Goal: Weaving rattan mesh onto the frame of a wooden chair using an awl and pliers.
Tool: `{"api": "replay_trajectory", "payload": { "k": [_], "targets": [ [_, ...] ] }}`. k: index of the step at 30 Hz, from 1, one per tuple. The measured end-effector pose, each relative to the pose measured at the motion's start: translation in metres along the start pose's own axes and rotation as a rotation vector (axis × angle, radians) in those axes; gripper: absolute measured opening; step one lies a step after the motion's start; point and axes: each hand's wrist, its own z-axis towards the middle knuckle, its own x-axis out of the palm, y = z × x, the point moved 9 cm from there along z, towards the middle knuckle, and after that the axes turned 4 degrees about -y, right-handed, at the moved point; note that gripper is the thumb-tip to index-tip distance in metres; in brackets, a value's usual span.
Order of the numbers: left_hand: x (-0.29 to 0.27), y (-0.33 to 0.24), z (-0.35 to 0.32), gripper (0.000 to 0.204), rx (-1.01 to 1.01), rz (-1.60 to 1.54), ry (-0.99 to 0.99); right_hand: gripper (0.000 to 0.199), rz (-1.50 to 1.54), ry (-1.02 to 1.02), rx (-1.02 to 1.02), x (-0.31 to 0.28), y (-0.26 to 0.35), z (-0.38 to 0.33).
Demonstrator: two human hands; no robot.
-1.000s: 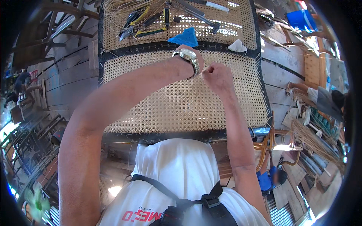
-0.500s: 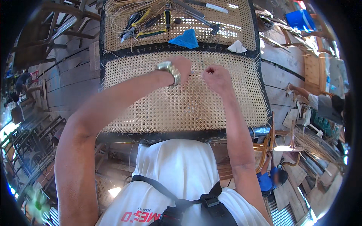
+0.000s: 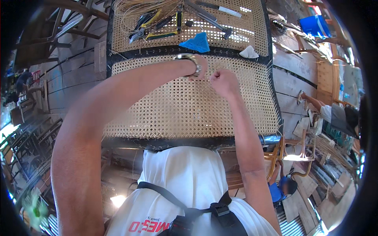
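A woven cane panel (image 3: 177,106) in a black frame lies across in front of me, with loose cane ends along its edges. Over its upper middle, my left hand (image 3: 201,67) is bent at the wrist, a metal watch (image 3: 193,63) round it. The fingers there are turned away and mostly hidden. Just to the right, close by but apart, my right hand (image 3: 225,83) is closed in a pinch low over the weave. Whatever it pinches is too small to make out.
On the far cane panel (image 3: 252,27) lie coiled cane strands (image 3: 134,15), pliers (image 3: 138,35), a hammer (image 3: 212,21), a knife (image 3: 228,11), a blue scrap (image 3: 197,42) and a white lump (image 3: 249,52). A blue bucket (image 3: 314,26) stands right. Other people sit at the right.
My left hand has moved slightly up and to the right, its wrist turning further. My right hand stays pinched in nearly the same place. The view has shifted slightly.
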Motion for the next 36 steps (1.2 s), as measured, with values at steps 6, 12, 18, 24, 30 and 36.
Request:
{"api": "replay_trajectory", "payload": {
  "k": [6, 12, 18, 24, 30, 36],
  "targets": [
    [-0.012, 0.004, -0.037, 0.038, -0.216, -0.529, 0.121, 0.021, 0.061, -0.033, -0.026, 0.000, 0.001, 0.001],
    [-0.008, 0.013, -0.044, 0.039, -0.382, -0.811, 0.092, 0.023, 0.097, 0.015, -0.030, -0.004, 0.004, -0.012],
    [-0.051, 0.075, -0.086, 0.045, -0.430, -0.281, -0.305, 0.018, 0.088, -0.054, -0.120, 0.000, 0.010, -0.028],
    [-0.055, 0.077, -0.110, 0.062, -0.398, -0.557, -0.582, 0.015, 0.131, -0.204, -0.214, -0.004, 0.015, -0.034],
    [0.015, 0.049, -0.089, 0.049, -0.563, -1.051, -0.371, 0.013, 0.146, -0.287, -0.213, -0.004, 0.020, -0.033],
    [0.027, 0.039, -0.089, 0.030, -0.689, -1.201, -0.583, 0.011, 0.103, -0.366, -0.257, -0.007, 0.025, -0.039]
  ]
}}
